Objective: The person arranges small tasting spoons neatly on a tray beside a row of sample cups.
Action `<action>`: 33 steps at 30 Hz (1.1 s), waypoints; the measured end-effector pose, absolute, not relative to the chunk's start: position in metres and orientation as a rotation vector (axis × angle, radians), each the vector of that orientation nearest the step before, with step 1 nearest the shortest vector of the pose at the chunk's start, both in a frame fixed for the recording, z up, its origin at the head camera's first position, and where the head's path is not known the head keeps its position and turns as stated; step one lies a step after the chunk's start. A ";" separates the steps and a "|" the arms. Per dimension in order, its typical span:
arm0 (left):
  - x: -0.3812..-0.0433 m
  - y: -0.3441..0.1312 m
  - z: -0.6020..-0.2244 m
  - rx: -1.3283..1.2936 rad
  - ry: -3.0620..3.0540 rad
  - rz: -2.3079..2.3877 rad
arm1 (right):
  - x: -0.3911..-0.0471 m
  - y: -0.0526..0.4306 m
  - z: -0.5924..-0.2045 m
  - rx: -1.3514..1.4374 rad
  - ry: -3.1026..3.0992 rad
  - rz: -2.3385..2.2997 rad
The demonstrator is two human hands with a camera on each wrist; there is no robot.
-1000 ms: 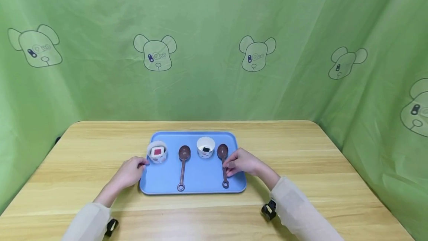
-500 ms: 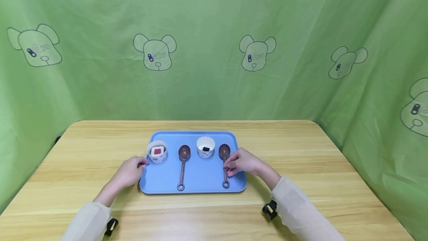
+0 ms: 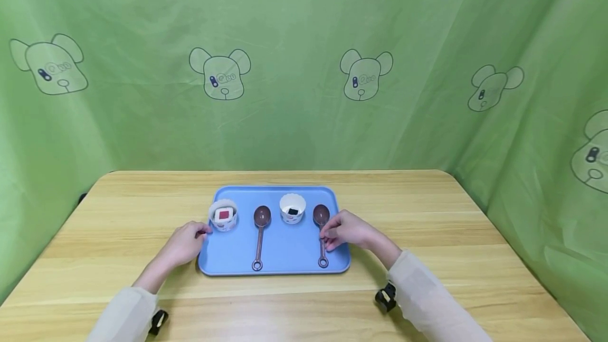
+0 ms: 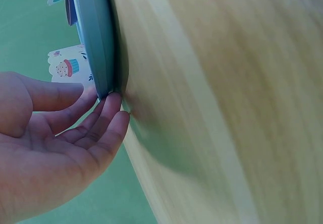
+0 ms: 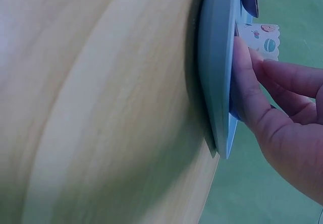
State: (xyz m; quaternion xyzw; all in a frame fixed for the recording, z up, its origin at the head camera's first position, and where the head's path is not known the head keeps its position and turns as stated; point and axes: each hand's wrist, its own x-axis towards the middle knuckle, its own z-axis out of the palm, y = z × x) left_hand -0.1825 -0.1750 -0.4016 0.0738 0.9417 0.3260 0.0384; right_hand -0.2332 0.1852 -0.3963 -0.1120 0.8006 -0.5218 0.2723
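Note:
On the blue tray [image 3: 280, 257] lie two brown spoons, each with a ring at its handle end. The right hand [image 3: 349, 229] reaches over the tray's right side and pinches the handle of the right spoon [image 3: 321, 215], which lies with its bowl away from me. The left hand [image 3: 187, 241] holds the tray's left rim; in the left wrist view its thumb [image 4: 60, 95] is on the inner side and fingertips touch the edge from below. The left spoon [image 3: 262, 217] lies untouched mid-tray. In the right wrist view the hand hides most of the held spoon.
A patterned paper cup [image 3: 224, 224] at the tray's back left holds a white block with a red square [image 3: 224, 215]. Another paper cup [image 3: 292, 219], between the spoons, holds a piece with a black top [image 3: 293, 211]. Green curtains surround the wooden table [image 3: 427, 215].
The right hand has shifted the right spoon slightly to the right, away from the right cup. The left hand and the tray stay where they were.

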 end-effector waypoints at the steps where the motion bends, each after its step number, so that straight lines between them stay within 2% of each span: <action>1: -0.183 -0.175 -0.402 0.226 2.888 0.999 | -0.233 0.186 -0.397 -0.303 2.153 -1.407; 33: -0.183 -0.175 -0.406 0.222 2.890 1.004 | -0.234 0.210 -0.394 -0.332 2.168 -1.449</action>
